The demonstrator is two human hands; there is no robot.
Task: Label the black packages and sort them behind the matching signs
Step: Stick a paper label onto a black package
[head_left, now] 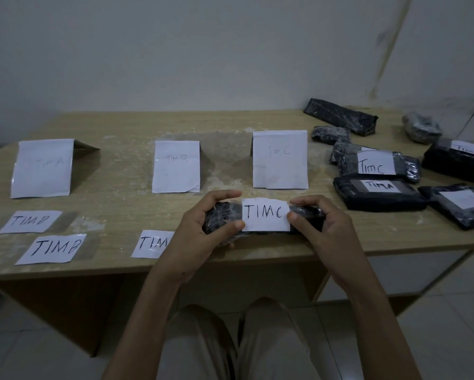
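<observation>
A small black package [221,218] wrapped in plastic is held just above the table's front edge. My left hand [200,231] grips its left end and my right hand [319,223] grips its right end. A white paper label reading TIM C [266,213] lies across its top between my thumbs. Three folded white signs stand in a row: TIM A [42,168], TIM B [176,166] and TIM C [280,159]. Loose labels lie at the front left: two TIM B labels [30,221] [52,248] and a half-hidden TIM label [152,244].
Several black packages are piled at the right of the wooden table [126,127]: one labelled TIM C [375,164], one TIM A [378,192], others at the far right and back. A white wall rises behind. My knees show below the table edge.
</observation>
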